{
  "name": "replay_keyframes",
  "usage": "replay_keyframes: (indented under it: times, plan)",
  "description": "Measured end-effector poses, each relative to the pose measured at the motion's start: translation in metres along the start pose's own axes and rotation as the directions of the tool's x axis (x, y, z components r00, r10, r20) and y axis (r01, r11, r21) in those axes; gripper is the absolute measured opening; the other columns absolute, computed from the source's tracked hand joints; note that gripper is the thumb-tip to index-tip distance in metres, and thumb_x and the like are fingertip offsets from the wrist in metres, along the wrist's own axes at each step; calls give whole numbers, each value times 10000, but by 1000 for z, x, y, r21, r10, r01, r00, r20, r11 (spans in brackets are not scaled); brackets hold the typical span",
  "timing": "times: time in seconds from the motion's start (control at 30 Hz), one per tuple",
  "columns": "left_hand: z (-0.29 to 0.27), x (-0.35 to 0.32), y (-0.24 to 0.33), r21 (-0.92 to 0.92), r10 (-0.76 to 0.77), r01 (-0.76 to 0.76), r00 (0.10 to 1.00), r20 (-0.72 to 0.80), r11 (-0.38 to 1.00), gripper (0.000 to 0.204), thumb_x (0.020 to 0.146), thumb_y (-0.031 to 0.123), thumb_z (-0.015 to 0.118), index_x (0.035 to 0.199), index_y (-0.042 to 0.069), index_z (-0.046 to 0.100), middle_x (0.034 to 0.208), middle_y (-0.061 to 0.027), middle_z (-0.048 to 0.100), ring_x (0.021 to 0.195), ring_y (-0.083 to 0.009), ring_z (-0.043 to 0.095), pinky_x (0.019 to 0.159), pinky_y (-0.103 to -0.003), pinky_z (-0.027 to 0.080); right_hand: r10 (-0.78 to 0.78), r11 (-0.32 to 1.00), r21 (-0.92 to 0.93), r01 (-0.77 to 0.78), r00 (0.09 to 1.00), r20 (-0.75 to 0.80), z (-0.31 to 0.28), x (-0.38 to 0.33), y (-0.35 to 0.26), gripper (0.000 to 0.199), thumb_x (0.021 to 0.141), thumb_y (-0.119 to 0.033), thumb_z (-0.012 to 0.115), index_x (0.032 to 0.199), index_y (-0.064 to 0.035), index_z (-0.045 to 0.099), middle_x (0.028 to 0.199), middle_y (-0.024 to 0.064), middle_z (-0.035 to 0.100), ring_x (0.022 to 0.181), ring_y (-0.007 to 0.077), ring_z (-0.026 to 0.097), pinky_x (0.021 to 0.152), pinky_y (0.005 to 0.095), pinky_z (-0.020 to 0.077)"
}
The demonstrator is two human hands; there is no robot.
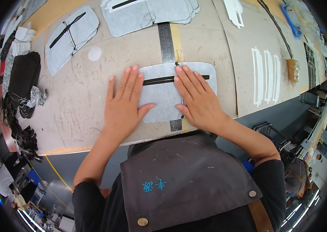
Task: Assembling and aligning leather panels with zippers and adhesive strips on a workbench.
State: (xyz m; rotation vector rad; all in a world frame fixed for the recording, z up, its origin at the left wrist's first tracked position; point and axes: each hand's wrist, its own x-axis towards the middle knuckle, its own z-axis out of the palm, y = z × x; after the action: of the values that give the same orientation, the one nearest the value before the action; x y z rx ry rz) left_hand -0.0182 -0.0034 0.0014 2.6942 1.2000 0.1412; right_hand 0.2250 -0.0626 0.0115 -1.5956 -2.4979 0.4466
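A pale grey panel (159, 98) with rounded corners lies flat near the front edge of the table. Across its upper part runs a black strip (157, 81) with a thin slit along it. My left hand (124, 100) rests flat over the panel's left edge, fingers stretched out and thumb on the panel. On the panel's right half lies my right hand (198, 96), palm down, its fingertips at the black strip. A steel ruler (166, 42) and a yellow tape strip (178, 38) pass beneath the panel. Neither hand grips anything.
Stacked grey panels lie at the far left (65, 48) and far middle (132, 17). White slotted strips (267, 77) and a tan-wrapped block (293, 70) sit to the right. Dark fabric pieces (25, 73) pile up at the left edge. A white disc (94, 53) lies left of the hands.
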Motion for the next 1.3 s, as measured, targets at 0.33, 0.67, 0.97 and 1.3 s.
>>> replay_keyframes:
  times: [0.33,0.67,0.97,1.3]
  plan:
    - [17,51,49,-329,200,-208,978,-57,921,866,841,444,667,1479,-28,321,1569,-185,289,1472,-314,250,1190,-466,201,5,957,289,31,993,-122,9,-3,16,604,886,-191,587,1399,82,420,1527,219,340,1458,351,262,1193,464,207]
    - [12,48,46,-200,212,-211,977,-17,957,880,783,499,714,1434,-11,413,1564,-160,315,1469,-285,267,1185,-446,214,140,990,1,-141,980,-142,-1,-17,26,662,918,-262,592,1445,63,357,1553,218,298,1457,345,267,1192,451,211]
    - [-2,39,37,-176,195,-179,977,79,968,1011,673,512,794,1465,31,390,1580,-146,294,1486,-274,227,1195,-460,180,210,974,-32,-223,950,-229,4,-25,28,815,887,-386,634,1451,102,305,1554,242,282,1465,353,245,1200,457,176]
    - [-19,68,60,-328,227,-232,972,-56,916,801,747,288,813,1403,3,451,1503,-193,385,1411,-371,331,1136,-464,293,409,909,247,-335,830,-379,-25,-86,36,667,895,-239,663,1427,61,393,1443,244,423,1343,342,404,1100,438,320]
